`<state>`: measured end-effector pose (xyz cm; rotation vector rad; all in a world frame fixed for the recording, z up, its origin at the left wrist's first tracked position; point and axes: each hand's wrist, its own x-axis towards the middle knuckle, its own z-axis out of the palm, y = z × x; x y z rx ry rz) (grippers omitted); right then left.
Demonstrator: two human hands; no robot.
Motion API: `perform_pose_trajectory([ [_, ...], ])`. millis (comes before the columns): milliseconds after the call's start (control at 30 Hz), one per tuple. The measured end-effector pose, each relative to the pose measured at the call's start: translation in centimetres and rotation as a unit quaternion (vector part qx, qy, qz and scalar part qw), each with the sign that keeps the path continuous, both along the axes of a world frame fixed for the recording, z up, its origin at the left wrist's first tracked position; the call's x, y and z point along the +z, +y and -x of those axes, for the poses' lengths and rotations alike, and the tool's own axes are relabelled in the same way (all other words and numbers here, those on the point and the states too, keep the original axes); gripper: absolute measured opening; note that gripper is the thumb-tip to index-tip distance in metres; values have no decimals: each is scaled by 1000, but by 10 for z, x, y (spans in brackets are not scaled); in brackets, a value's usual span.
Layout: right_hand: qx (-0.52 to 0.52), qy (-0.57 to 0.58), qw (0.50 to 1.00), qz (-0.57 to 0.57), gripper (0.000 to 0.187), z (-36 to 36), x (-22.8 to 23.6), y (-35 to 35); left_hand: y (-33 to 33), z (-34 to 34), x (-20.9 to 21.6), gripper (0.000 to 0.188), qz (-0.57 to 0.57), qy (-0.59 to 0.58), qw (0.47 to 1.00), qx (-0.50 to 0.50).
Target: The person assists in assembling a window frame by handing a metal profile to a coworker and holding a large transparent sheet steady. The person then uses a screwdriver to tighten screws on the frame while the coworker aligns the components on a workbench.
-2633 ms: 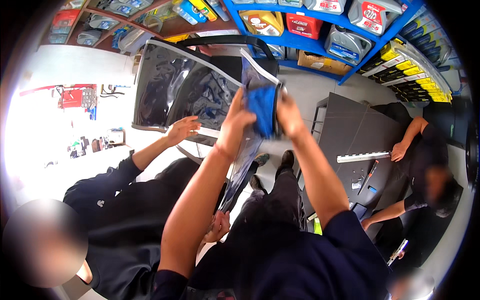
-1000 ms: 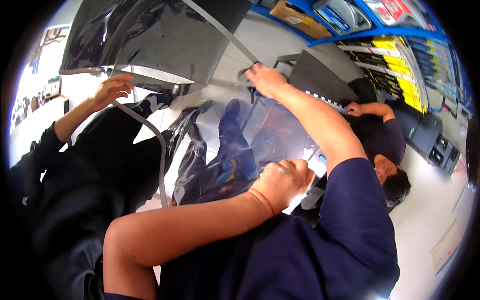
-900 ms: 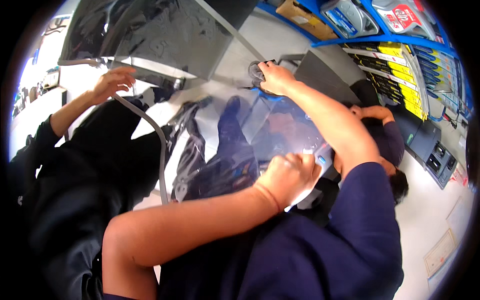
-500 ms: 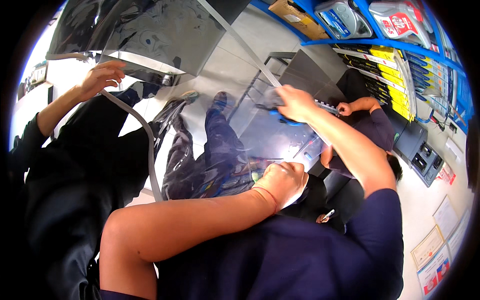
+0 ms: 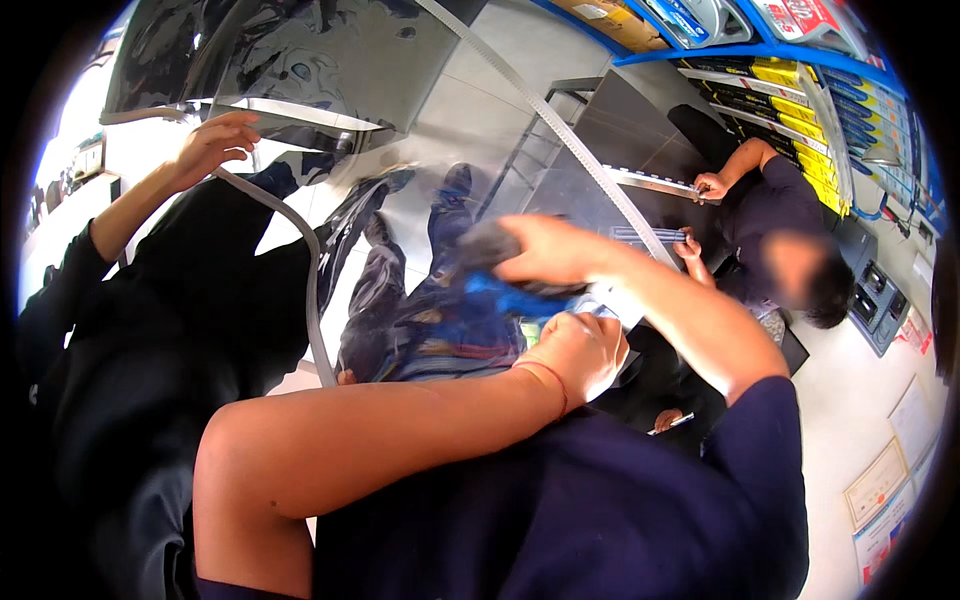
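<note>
My left hand (image 5: 580,345), with a thin red string at the wrist, is closed in a fist at the edge of a clear sheet (image 5: 400,330) that gleams beside the fingers. Legs in dark trousers show through that sheet. Just above the fist, my right hand (image 5: 548,250) is wrapped round a dark and blue tool (image 5: 488,245), too smeared by motion to name its kind. A long pale strip with marks along it (image 5: 560,125) slants from the top edge down behind my right forearm.
At left, another person's raised hand (image 5: 210,150) is by a bent grey strip (image 5: 312,270). Glossy dark sheets (image 5: 290,60) fill the upper left. At right, a co-worker's hand (image 5: 710,186) holds a metal ruler (image 5: 650,181). Shelves of boxes (image 5: 790,120) stand behind.
My right hand has swung left and down with the dark and blue tool, nearer my left fist. The left fist has barely shifted. The co-worker at right now shows more, ruler in hand.
</note>
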<state>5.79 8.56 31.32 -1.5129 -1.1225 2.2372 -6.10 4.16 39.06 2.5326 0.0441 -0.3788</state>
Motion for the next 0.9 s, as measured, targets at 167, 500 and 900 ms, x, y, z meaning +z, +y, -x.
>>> perform_pose_trajectory([
  [167, 120, -83, 975, -167, 55, 13, 11, -23, -23, 28, 0, 37, -120, -54, 991, -27],
  [500, 102, -313, 931, -159, 43, 21, 9, -59, -32, 41, -26, 39, -73, -77, 990, -97],
  [900, 77, -53, 937, -336, 46, 180, 127, 32, -64, 105, -24, 35, -78, 189, 976, -81],
])
